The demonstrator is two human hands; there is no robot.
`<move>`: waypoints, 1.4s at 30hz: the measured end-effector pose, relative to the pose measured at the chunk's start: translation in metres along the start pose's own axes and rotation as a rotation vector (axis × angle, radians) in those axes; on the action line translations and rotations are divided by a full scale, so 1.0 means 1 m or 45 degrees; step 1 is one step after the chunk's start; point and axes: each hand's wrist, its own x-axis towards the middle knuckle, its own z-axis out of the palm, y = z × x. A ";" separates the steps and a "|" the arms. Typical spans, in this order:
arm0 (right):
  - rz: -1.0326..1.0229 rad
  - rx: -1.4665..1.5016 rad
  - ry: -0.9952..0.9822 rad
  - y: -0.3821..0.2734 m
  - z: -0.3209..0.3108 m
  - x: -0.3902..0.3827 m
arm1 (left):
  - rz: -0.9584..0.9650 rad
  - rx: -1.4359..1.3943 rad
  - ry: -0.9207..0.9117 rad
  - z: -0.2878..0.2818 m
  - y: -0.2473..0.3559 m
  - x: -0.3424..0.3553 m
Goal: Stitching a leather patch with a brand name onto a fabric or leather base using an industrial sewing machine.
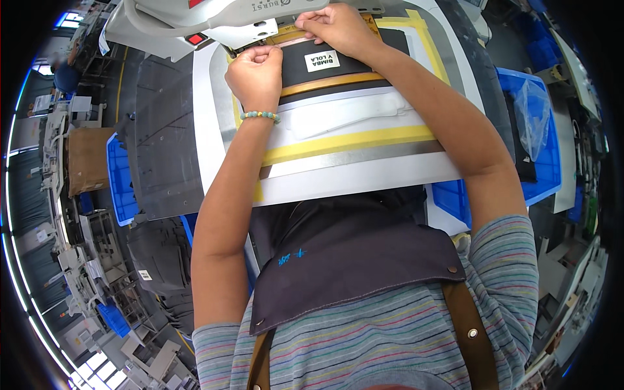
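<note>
The person wears a short-sleeved knit top in grey with thin horizontal stripes of several colours, among them red, yellow, green and blue; its sleeves end above the elbows, leaving both forearms bare. Over it lies a dark grey apron bib with a small blue embroidered mark near its left side and metal rivets at its corners. Brown straps run down from the bib, one on the right bearing a round stud, another on the left. A beaded bracelet of pale turquoise and gold-coloured beads circles the left wrist.
</note>
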 end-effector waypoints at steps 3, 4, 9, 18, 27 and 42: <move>0.082 0.034 -0.041 0.005 -0.001 0.003 | -0.022 0.020 0.022 0.001 0.002 -0.002; 0.110 0.044 -0.055 0.006 -0.001 0.004 | -0.019 0.020 0.022 0.001 0.002 -0.002; 0.128 0.062 -0.074 0.009 -0.001 0.005 | 0.002 0.053 0.067 0.001 0.004 -0.002; 0.127 0.001 -0.079 0.006 0.000 0.005 | -0.012 0.079 0.062 0.000 0.006 -0.002; 0.114 0.015 -0.083 0.005 -0.002 0.003 | 0.027 0.118 0.067 0.002 0.007 -0.003; -0.415 -0.555 -0.492 -0.031 0.002 0.019 | 0.051 0.112 0.052 0.002 0.002 0.000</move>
